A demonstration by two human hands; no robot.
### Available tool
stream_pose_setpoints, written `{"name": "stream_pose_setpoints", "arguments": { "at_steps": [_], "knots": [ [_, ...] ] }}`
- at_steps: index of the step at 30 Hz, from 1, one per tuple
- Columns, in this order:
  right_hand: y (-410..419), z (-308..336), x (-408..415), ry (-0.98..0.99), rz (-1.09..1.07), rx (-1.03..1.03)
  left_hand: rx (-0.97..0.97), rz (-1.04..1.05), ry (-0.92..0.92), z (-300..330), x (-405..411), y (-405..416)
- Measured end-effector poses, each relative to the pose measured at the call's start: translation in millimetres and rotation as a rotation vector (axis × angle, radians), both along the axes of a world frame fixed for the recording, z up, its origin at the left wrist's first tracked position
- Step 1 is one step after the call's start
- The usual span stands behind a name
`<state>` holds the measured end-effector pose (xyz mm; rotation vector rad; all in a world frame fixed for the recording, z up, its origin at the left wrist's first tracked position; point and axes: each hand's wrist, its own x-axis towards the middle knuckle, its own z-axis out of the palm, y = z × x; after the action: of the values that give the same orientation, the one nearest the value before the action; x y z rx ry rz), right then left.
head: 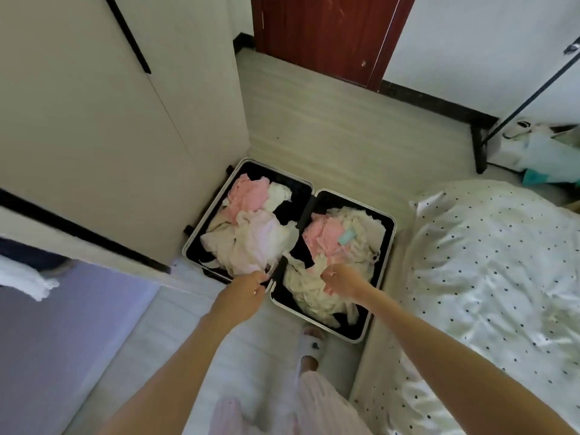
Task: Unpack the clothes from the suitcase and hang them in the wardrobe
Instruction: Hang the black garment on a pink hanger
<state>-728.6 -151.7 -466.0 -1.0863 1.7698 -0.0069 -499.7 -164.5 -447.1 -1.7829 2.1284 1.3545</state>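
Observation:
An open suitcase (388,246) lies flat on the floor, both halves full of crumpled pink, white and cream clothes. My left hand (243,293) pinches the near edge of a pale pink-white garment (254,243) in the left half. Over the right half, my right hand (337,281) grips a cream garment (309,287). The cream wardrobe (103,136) stands to the left, its door (78,233) swung open toward me.
A bed with a white dotted cover (496,277) fills the right side. A dark red door (326,36) is at the back. A black rack leg (480,149) and bags (546,155) sit at the far right. My slippered foot (309,343) stands near the suitcase.

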Motion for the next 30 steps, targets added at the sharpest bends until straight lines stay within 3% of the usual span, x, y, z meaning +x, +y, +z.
{"name": "stream_pose_setpoints", "arguments": {
  "at_steps": [9, 17, 22, 26, 28, 30],
  "knots": [
    [-76, -159, -52, -0.053, -0.068, 0.128, 0.11, 0.058, -0.163, -156, -41, -76],
    [-137, -381, -57, -0.002, -0.164, 0.127, 0.108, 0.082, -0.159, -383, -83, -151],
    [-169, -496, -67, 0.047, -0.194, -0.031, 0.119, 0.032, -0.108, -516, -108, -182],
    [-190, -561, -62, -0.071, -0.254, -0.089, 0.038, 0.017, -0.071, -574, -119, -193],
    [-198, -583, -53, -0.222, -0.384, -0.082, -0.023, 0.024, -0.07, -590, -122, -195],
    [-202, -593, -49, -0.25, -0.489, -0.065, -0.051, 0.047, -0.061, -594, -122, -195]
  ]
}}
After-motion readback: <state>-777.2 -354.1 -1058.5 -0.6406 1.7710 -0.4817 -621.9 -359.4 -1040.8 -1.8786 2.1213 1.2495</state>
